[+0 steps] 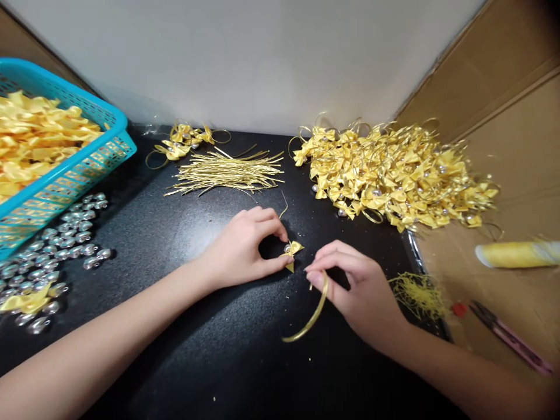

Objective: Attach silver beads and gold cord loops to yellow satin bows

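Note:
Between the thumb and forefinger of my left hand [247, 244] is a small yellow ribbon bow [296, 248] with a silver bell at its side. A thin thread [284, 205] trails up from those fingers. My right hand [361, 286], a short way to the right, pinches a gold cord [322, 303] near one end. The cord curves down and left, its free end hanging over the black table. The cord and the bow are apart.
A blue basket [79, 157] of yellow bows stands at left, beside loose silver bells [72, 233]. Behind my hands lie gold cord pieces [227, 170]. At right are a heap of bows with loops [385, 175], thread scraps [417, 294], pink thread snips [511, 338] and a yellow spool [516, 255].

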`<state>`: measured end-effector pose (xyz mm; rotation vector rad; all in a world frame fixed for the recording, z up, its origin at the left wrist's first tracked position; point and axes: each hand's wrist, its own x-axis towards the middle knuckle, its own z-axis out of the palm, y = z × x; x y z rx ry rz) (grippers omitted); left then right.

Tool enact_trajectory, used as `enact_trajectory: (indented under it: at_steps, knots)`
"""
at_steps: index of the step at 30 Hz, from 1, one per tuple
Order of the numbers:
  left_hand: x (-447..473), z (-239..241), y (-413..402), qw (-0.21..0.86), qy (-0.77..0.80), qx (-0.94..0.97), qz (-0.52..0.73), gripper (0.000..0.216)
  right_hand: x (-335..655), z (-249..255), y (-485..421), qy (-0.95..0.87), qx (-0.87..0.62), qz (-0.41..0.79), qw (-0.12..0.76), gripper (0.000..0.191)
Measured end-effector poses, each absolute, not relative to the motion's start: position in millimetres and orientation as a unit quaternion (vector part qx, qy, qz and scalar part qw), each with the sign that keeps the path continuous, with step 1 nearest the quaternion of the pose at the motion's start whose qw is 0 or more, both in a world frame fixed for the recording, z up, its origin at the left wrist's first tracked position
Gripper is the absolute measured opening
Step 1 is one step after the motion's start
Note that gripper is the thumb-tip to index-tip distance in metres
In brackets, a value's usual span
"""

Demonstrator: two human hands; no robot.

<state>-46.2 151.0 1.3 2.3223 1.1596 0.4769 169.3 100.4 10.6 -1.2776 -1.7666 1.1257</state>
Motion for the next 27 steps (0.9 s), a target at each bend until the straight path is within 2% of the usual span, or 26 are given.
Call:
enact_trajectory:
  at_steps: [6, 9, 13, 16, 18, 22, 27]
  knots:
    - [-45, -7, 156, 0.288, 0.385, 0.861, 0.167, 0.020, 177, -1, 119, -0.570, -0.529, 0.512, 0.366, 0.011]
    - [-47, 4, 155, 0.274, 0.411, 0.838, 0.232, 0.020, 178, -4, 120, -0.579, -0.542, 0.482, 0.372, 0.013]
    - [-44, 30, 140, 0.190, 0.469, 0.789, 0.348, 0.018, 177, 0, 119, -0.635, -0.542, 0.403, 0.375, 0.012]
    - [-37, 39, 123, 0.138, 0.459, 0.827, 0.294, 0.028, 176, 2, 118, -0.668, -0.535, 0.360, 0.372, 0.011]
    - [-33, 38, 116, 0.126, 0.469, 0.843, 0.232, 0.023, 176, 2, 117, -0.678, -0.529, 0.350, 0.371, 0.010]
    - [-31, 32, 117, 0.191, 0.485, 0.830, 0.198, 0.020, 175, 2, 117, -0.672, -0.519, 0.368, 0.379, 0.008]
    - [-29, 27, 125, 0.379, 0.523, 0.718, 0.258, 0.016, 175, -3, 116, -0.611, -0.515, 0.449, 0.400, 0.006]
